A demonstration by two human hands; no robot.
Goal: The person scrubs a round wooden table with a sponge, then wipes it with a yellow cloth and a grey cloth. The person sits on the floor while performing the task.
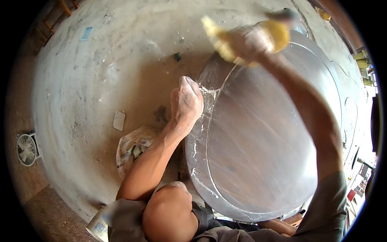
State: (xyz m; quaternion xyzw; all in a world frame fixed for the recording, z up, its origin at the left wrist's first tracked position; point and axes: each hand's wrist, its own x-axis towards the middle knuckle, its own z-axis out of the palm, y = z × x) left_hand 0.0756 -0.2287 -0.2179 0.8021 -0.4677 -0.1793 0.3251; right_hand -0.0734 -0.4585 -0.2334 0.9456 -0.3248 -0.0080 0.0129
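An oval, dark brown-grey tabletop [262, 133] with a smooth, shiny surface lies in front of me, and a pale line runs inside its rim. White powder [209, 92] sits in clumps along its left border. My left hand [187, 99], dusted white, is closed in a fist at that left edge; what its curled fingers hold, if anything, is hidden. Over the far end, my right hand [252, 42] is closed on a yellow cloth-like piece [219, 40], smeared by motion. A blurred dark object [285, 17] shows just beyond that hand.
A crumpled clear plastic bag [133, 141] rests on the dusty floor beside my left forearm. Nearby lies a small white rectangular piece [119, 120], and farther off a blue one [86, 34]. A fan [26, 149] stands at far left. My bare knee [169, 209] is close to the tabletop.
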